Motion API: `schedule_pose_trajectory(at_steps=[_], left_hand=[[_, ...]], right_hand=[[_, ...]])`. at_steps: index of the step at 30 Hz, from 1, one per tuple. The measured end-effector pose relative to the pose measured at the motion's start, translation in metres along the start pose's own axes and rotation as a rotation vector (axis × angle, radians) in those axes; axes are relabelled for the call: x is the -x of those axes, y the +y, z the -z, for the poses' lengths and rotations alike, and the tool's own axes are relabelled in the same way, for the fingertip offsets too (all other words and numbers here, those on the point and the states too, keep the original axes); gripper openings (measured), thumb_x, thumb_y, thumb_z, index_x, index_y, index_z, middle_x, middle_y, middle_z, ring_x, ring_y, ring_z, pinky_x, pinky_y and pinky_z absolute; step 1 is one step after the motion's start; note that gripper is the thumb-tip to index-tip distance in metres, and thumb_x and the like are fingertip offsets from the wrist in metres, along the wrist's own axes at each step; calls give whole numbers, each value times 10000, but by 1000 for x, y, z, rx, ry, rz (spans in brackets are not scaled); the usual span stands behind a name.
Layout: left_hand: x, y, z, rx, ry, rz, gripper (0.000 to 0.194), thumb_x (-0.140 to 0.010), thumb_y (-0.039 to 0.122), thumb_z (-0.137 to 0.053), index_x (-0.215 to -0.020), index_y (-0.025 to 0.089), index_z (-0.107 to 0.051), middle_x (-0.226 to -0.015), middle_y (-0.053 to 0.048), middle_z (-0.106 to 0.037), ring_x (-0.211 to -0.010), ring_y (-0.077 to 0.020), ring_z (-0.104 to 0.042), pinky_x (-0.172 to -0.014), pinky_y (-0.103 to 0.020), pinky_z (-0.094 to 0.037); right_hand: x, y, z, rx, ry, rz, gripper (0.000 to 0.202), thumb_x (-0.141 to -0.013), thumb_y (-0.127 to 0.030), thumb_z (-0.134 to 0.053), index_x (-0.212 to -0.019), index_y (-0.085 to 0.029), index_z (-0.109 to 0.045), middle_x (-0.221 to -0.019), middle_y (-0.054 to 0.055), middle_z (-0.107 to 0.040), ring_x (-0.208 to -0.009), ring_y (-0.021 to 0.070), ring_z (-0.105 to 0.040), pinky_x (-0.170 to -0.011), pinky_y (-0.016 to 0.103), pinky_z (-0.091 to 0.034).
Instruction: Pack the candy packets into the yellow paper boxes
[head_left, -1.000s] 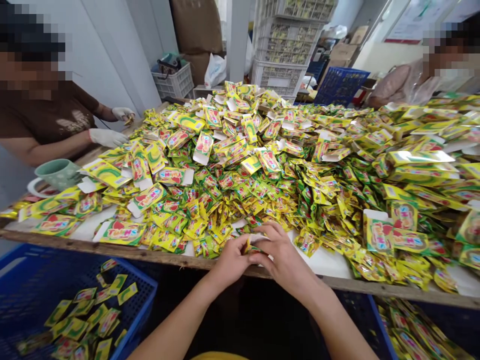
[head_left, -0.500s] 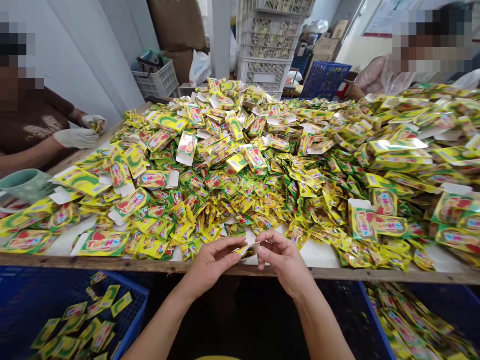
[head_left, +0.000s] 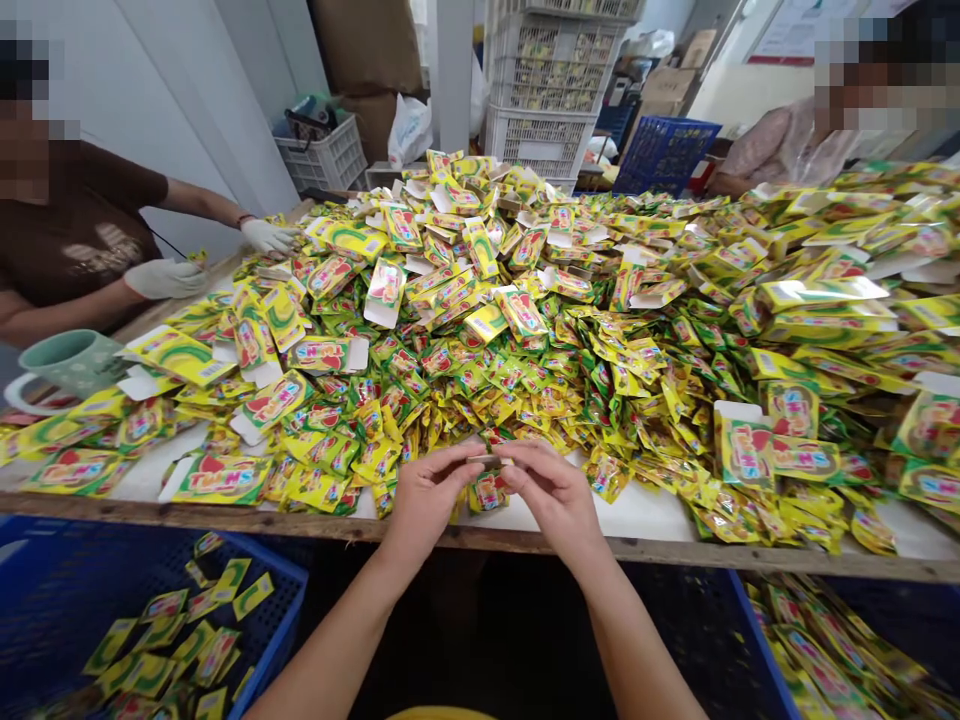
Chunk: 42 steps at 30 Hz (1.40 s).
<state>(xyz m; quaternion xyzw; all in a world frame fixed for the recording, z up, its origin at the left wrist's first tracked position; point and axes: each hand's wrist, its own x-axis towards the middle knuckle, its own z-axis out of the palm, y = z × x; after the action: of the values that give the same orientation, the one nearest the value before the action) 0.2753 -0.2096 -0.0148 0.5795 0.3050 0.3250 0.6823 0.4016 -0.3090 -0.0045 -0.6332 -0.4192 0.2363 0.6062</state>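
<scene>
- Wood edges the table; just past its near rim, my left hand pinches a thin pale piece between thumb and fingers.
- My right hand pinches the piece's other end, fingers curled.
- Nearer the table's rim, a yellow-green packet shows; whether I touch it, I cannot tell.

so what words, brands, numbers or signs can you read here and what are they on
"T…NS", perhaps "TWINS": on the yellow box with a white flap at its left end, front left; middle letters unclear.
Same lettering, equally unclear: on the box with a raised white flap, front right.
Too small or blurred to read: small sachets, wall poster, print on the brown shirt.
No numbers can be read.
</scene>
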Motion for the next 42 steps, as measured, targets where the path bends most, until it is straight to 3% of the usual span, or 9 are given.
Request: schedule_pose_trajectory(at_steps=[7, 18, 23, 29, 32, 34, 36, 39, 42], left_hand=[[2, -7, -3, -27, -55, -77, 201, -815, 265, -671, -995, 190, -724, -995, -48, -741, -910, -187, -682, -832, -284, -536], [-6, -6, 6, -117, -118, -268, 69, -768, 225, -733, -812, 173, -747, -873, -69, -750, -847, -203, -695, -803, -325, -562], [-4, -9, 13, -337, -157, -516, 136, -816, 180, -681, -926, 225, -746, -965, -60, -743, -909, -191, -684, -840, -326, -546], [-1, -19, 21, -405, -292, -582, 222, -845, 139, -635, -1024, 246, -713, -1079, -73, -706, -994, -192, -661, -883, -348, -535], [2, -20, 18, -459, -352, -562, 268, -858, 146, -619, -1104, 238, -670, -1110, -87, -676, -1054, -199, -625, -925, -364, -506], [3, -17, 16, -494, -367, -532, 299, -875, 159, -596, -1159, 241, -642, -1101, -83, -663, -1059, -192, -608, -944, -354, -484], [3, -10, 19, -480, -272, -479, 297, -893, 190, -573, -1178, 248, -631, -1084, -71, -651, -1024, -183, -603, -931, -334, -479], [10, 3, 45, -409, -6, -317, 248, -874, 272, -606, -1117, 253, -657, -1037, -44, -644, -936, -173, -612, -851, -296, -509], [34, 14, 98, -374, 199, -150, 237, -761, 355, -725, -969, 244, -699, -941, -11, -680, -840, -183, -646, -742, -279, -550]], right_hand=[[-5, -2, 1, -189, 34, -248, 196, -714, -342, -762, -860, -211, -765, -684, -1, -633, -519, 100, -557, -488, 251, -544], [12, 2, 7, 107, 4, 69, 153, -818, -266, -680, -952, -250, -751, -914, 53, -640, -739, 158, -618, -634, 292, -559], [17, 2, 1, 276, 74, 214, 162, -867, -211, -603, -979, -253, -712, -916, 48, -636, -710, 149, -596, -695, 313, -530], [34, 9, -11, 346, 85, 207, 276, -907, -234, -512, -1065, -389, -678, -1034, 45, -621, -906, 235, -632, -768, 386, -542], [38, 17, 8, 415, 64, 224, 337, -913, -235, -482, -1155, -414, -634, -1119, 49, -588, -948, 243, -617, -802, 408, -528], [35, 27, 36, 579, 194, 221, 311, -914, -254, -489, -1181, -336, -626, -1136, 82, -575, -1041, 272, -567, -910, 469, -463], [28, 41, 70, 857, 374, 152, 316, -881, -342, -547, -1164, -223, -622, -1093, 134, -571, -1074, 324, -512, -938, 546, -395], [22, 59, 108, 1019, 300, 59, 320, -821, -441, -596, -986, -167, -625, -980, 144, -582, -978, 321, -527, -848, 491, -439], [25, 63, 119, 967, 208, -64, 260, -786, -458, -614, -834, -206, -573, -819, 87, -605, -784, 267, -571, -698, 391, -467]])
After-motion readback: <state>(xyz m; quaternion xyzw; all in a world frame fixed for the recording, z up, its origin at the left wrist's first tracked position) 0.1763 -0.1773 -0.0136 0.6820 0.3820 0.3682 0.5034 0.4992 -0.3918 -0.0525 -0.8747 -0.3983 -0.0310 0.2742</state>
